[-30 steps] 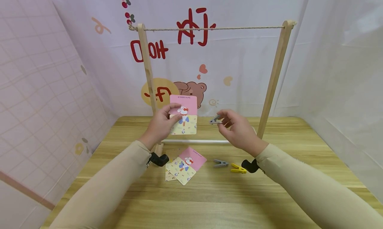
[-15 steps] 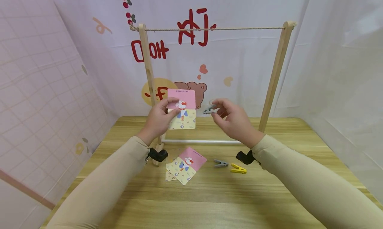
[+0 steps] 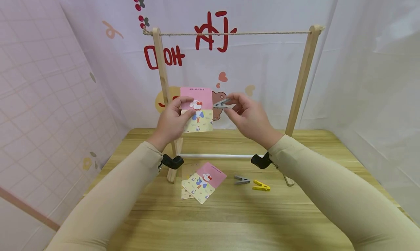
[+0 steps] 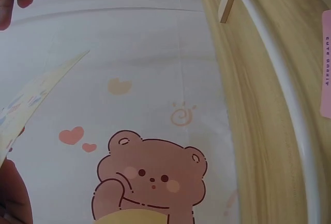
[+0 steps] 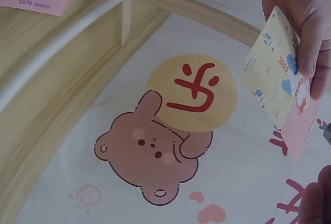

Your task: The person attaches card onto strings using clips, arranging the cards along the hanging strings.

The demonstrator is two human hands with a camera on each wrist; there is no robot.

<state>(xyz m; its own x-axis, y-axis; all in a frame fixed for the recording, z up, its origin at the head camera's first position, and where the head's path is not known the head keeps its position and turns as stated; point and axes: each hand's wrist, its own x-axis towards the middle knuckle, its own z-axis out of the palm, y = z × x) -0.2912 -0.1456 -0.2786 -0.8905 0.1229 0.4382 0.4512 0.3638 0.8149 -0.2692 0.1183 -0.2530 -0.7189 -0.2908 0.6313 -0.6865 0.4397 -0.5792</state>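
My left hand (image 3: pixel 174 120) pinches a pink and yellow rabbit card (image 3: pixel 202 120) by its left side, thumb across the front, holding it upright below the string. In the right wrist view the same card (image 5: pixel 271 69) appears edge-tilted under the thumb. Close to the card's right edge, my right hand (image 3: pixel 251 118) pinches a grey clothespin (image 3: pixel 221 104), its tip pointing at the card; whether they touch I cannot tell. On the table lie another grey clothespin (image 3: pixel 242 180), a yellow clothespin (image 3: pixel 261 185) and a small pile of cards with a rabbit card (image 3: pixel 205 181) on top.
A twine string (image 3: pixel 262 33) runs between two wooden posts, the left post (image 3: pixel 163 68) and the right post (image 3: pixel 301 83). A white rod (image 3: pixel 216 156) joins them low down, above the wooden table (image 3: pixel 229 221). Behind hangs a printed white cloth (image 3: pixel 269 65).
Both hands have risen, carrying the card and the grey clothespin upward. The right hand has also moved left, bringing the clothespin up close to the card's edge.
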